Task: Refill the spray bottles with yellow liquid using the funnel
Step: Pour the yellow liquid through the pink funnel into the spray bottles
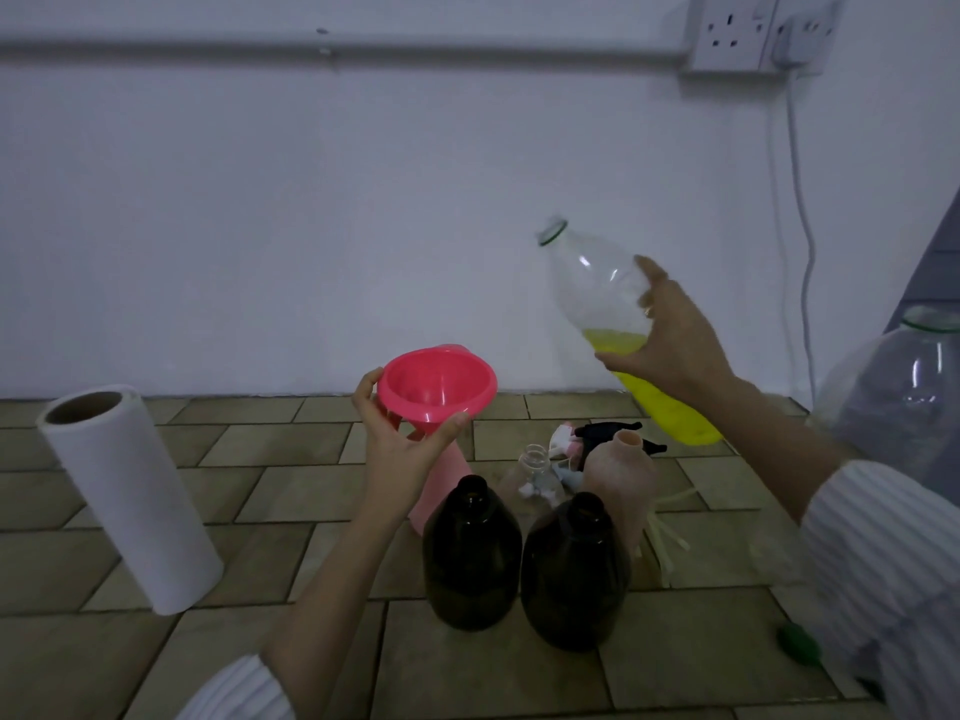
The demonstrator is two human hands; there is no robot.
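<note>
My left hand [402,444] grips the pink funnel [439,384] by its rim, holding it over the pink spray bottle [447,485]. My right hand [670,340] holds a clear plastic bottle [597,283] tilted, mouth up and to the left, with yellow liquid [670,407] pooled in its lower end. Two dark brown bottles [470,558] [574,574] stand uncapped in front. A small clear bottle [532,467] and a peach bottle [621,475] stand behind them. Spray heads [602,433] lie on the tiled surface.
A white paper towel roll [130,496] stands at the left on the tiled surface [260,459]. A large clear bottle [904,397] sits at the right edge. A green cap [797,644] lies at the lower right. A white wall with a socket [732,31] is behind.
</note>
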